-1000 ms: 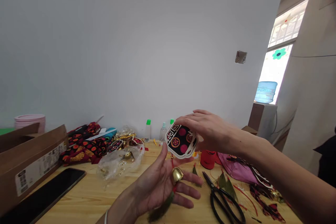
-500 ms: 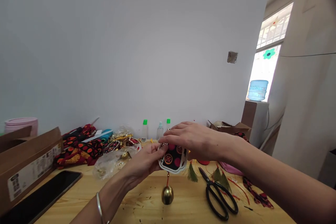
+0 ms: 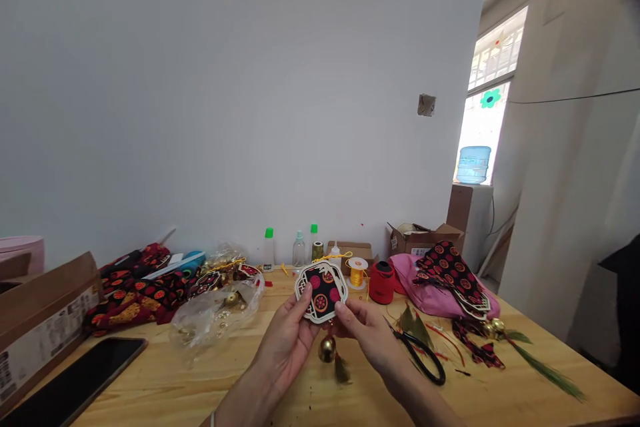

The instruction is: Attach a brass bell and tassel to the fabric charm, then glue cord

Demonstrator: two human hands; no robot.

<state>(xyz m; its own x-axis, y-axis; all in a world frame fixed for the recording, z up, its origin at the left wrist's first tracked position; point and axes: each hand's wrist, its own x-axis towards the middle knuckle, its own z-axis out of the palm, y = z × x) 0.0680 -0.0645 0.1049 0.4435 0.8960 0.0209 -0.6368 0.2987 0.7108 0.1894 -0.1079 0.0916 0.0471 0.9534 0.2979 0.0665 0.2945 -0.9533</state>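
Observation:
Between my two hands is a pendant (image 3: 321, 292) of dark flower-patterned fabric in a pale cut-out frame, tilted above the table. My left hand (image 3: 286, 333) pinches its left side, thumb on the front face. At the lower right edge, my right hand (image 3: 369, 335) also grips it with the thumb in front; the other fingers are partly hidden behind. A brass bell (image 3: 327, 349) hangs below on a red cord, with a dark green tassel (image 3: 342, 370) beside it. Yellow cord (image 3: 336, 256) shows at the pendant's top. Black-handled scissors (image 3: 427, 359) lie right of my right hand, partly covered.
Left stand a cardboard box (image 3: 47, 327) and a phone (image 3: 80, 377). Patterned fabric (image 3: 135, 290) and a plastic bag (image 3: 215, 317) of small parts lie nearby. Behind are bottles (image 3: 299, 250), a yellow cord spool (image 3: 357, 275) and red thread (image 3: 382, 283). Another pendant (image 3: 473, 303) rests right.
My right hand has come down from over the pendant's top to its lower right edge. The pendant now faces me uncovered, and the tassel shows beside the bell. The view has shifted right.

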